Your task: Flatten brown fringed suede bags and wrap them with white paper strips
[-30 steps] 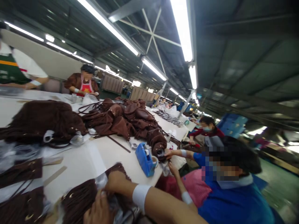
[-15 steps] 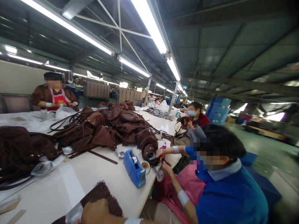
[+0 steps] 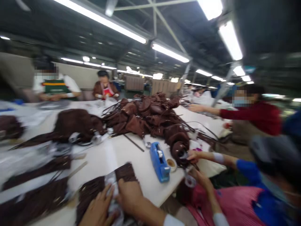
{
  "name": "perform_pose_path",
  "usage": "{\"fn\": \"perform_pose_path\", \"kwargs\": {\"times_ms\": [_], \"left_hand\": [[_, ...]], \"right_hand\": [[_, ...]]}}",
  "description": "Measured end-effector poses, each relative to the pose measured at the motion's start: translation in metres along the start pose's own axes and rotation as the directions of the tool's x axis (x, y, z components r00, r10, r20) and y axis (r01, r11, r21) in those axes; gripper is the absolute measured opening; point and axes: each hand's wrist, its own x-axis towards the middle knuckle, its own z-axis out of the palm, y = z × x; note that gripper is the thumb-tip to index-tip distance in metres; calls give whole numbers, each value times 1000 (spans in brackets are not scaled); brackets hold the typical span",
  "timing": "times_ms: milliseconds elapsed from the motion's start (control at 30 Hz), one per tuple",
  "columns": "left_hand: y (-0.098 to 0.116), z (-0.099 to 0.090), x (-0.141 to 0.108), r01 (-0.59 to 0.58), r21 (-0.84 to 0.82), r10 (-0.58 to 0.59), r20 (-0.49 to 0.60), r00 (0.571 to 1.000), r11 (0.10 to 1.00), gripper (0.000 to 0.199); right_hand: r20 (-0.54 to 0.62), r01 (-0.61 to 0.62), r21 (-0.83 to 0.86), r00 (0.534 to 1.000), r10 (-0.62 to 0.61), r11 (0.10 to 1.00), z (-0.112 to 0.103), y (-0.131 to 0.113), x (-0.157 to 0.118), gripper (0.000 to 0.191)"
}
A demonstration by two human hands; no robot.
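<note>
Palm down, rested the left hand [image 3: 98, 205] on a dark brown fringed panel [image 3: 88, 188] and its whitish plastic wrap [image 3: 111, 178], fingers loosely spread. Had the right hand [image 3: 129, 196] just beside, back upward, fingers bent down over the panel's right part; could not tell a pinch from a mere press, the fingertips being hidden. Wore a white wristband [image 3: 173, 220] behind that hand. Found the panel under both hands and jutting ahead of them, on a white table [image 3: 144, 171]. Saw a blue tape dispenser [image 3: 160, 168] ahead and to the right of the right hand, with a tape roll [image 3: 174, 168] just beside. Saw farther ahead a heap of brown leather bags [image 3: 150, 116], a loose strap [image 3: 134, 142] on the near side. Saw more fringed panels [image 3: 39, 199] to the left of the left hand. Saw a co-worker's hand [image 3: 194, 155] well to the right, beyond the dispenser, at a bag's open end. Noticed a maroon sleeve [image 3: 249, 111] farther out, stretched leftward.
</note>
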Motion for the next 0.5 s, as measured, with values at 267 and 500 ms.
{"fn": "perform_pose_path", "kwargs": {"times_ms": [267,500], "left_hand": [[23,-27,-7,88,-48,-84,81,993,995,76],[24,-25,-6,41,-22,-39,70,997,999,74]], "right_hand": [[-169,196,251,973,-156,948,-9,54,18,10],[-207,382,251,919,-336,889,-4,53,47,31]]}}
